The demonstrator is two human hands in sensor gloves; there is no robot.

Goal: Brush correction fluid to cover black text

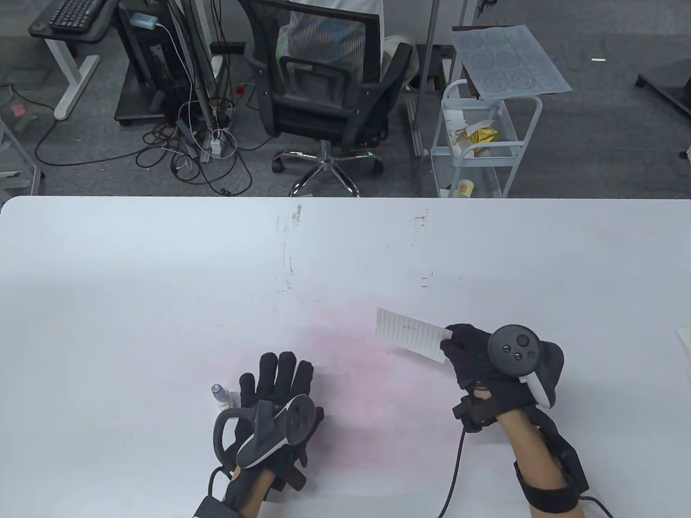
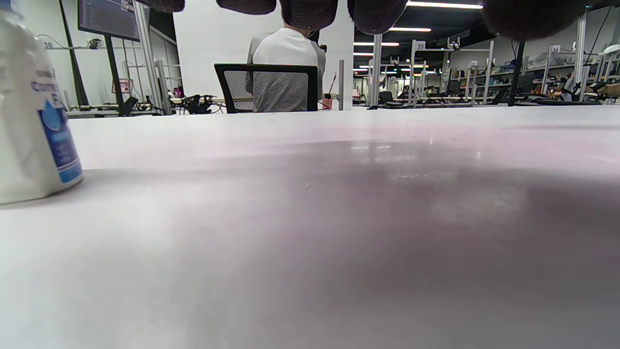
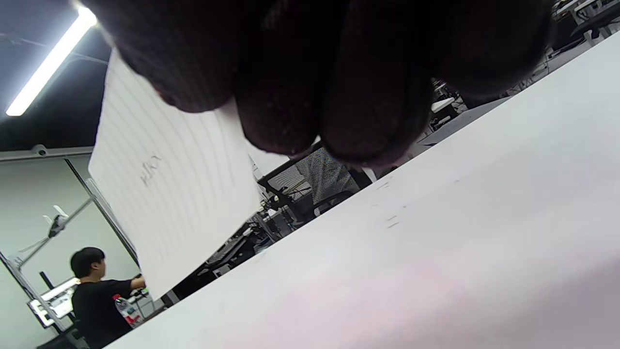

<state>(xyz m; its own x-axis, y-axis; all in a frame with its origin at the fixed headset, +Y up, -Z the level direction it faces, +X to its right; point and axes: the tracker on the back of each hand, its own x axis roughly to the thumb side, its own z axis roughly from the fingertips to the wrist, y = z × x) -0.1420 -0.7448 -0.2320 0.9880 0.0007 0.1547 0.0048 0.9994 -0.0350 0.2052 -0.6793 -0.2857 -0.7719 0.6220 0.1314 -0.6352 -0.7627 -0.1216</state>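
My right hand (image 1: 459,345) pinches one end of a lined paper slip (image 1: 410,333) and holds it above the table, right of centre. Small black writing sits near the slip's middle. In the right wrist view the fingers (image 3: 300,72) grip the slip (image 3: 169,194) from above. My left hand (image 1: 278,380) rests flat on the table with fingers spread, holding nothing. A small white correction fluid bottle (image 1: 222,396) with a blue label stands just left of it, also at the left edge of the left wrist view (image 2: 29,121).
The white table (image 1: 162,280) has a faint pink stain in the middle and scuff marks further back. A white sheet edge (image 1: 684,345) lies at the right edge. Beyond the table are an office chair (image 1: 324,97) and a white cart (image 1: 486,140).
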